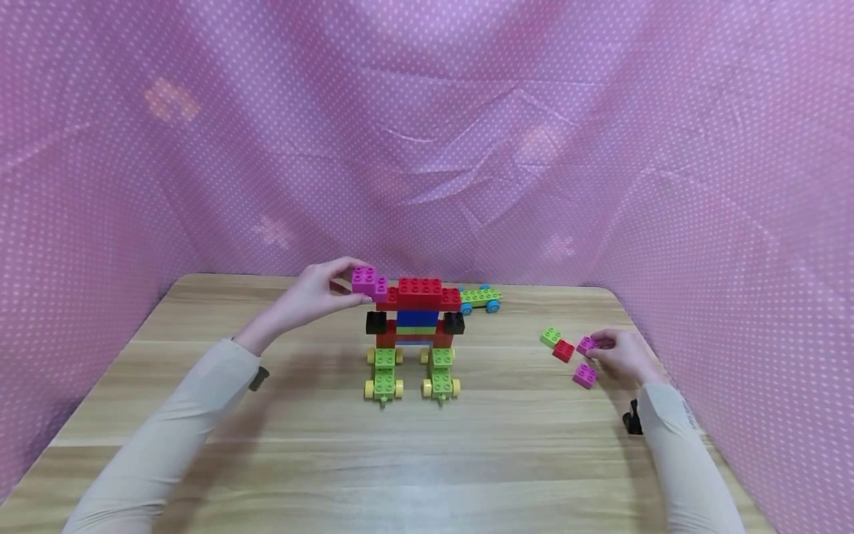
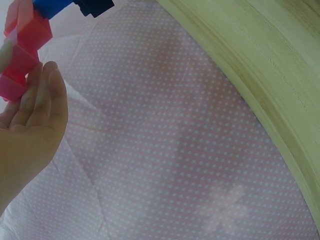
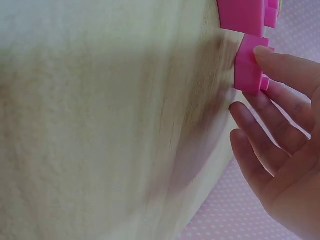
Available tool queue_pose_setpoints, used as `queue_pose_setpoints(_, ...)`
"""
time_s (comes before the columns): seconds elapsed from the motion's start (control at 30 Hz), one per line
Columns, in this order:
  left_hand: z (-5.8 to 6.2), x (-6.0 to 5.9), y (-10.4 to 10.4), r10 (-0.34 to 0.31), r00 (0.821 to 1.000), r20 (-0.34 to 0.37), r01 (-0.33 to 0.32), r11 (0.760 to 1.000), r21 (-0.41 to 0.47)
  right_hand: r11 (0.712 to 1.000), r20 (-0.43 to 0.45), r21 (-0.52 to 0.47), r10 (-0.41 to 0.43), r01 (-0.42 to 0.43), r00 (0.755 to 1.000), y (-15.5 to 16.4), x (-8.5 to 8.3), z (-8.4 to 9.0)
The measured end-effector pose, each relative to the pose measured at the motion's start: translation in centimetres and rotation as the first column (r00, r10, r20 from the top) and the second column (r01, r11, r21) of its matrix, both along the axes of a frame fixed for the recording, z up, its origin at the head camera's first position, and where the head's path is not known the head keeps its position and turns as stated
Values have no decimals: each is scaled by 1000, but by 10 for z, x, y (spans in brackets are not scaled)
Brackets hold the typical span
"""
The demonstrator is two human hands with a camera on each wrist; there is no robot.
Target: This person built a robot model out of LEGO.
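Magenta brick (image 1: 369, 282) pinched in left hand (image 1: 312, 298) at model's (image 1: 415, 326) upper left corner: align studs, then press squarely. Right hand (image 1: 623, 356) fingertips pinching small pink brick (image 1: 586, 345) on desk (image 1: 427, 445).

A pale wood-grain surface (image 1: 280, 445) with rounded far corners. Near its middle stands a brick figure (image 1: 414, 334) on two green wheeled feet. Behind it, to the right, lies a green wheeled plate (image 1: 482, 298). Toward the right edge lie loose bricks close together: one green (image 1: 550, 337), one red (image 1: 563, 351), two pink (image 1: 585, 375).
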State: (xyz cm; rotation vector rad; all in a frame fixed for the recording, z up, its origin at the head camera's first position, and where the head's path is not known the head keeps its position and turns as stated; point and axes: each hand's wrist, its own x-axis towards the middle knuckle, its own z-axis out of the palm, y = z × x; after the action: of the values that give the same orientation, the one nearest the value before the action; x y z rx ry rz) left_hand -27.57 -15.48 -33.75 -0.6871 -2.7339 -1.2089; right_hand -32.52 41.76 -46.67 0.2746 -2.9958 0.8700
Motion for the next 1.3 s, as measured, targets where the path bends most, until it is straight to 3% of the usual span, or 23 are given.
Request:
queue_pose_setpoints(0.2, -2, 0, -4, 3, 1000, 7, -3, 1000, 21, 999, -1, 28, -35, 35, 999, -4, 6, 11)
queue_pose_setpoints(0.53, -5, -1, -6, 7, 1000, 18, -7, 999, 45, 999, -161, 35, 7, -1, 987, -19, 13, 46)
queue_pose_setpoints(1.0, -4, -2, -4, -1, 1000, 25, -1, 998, 59, 991, -265, 41, 130, -124, 955, -77, 17, 102)
queue_pose_setpoints(1.3, -5, -1, -3, -2, 1000, 15, 2, 998, 58, 968, -334, 39, 245, -247, 910, -117, 24, 125)
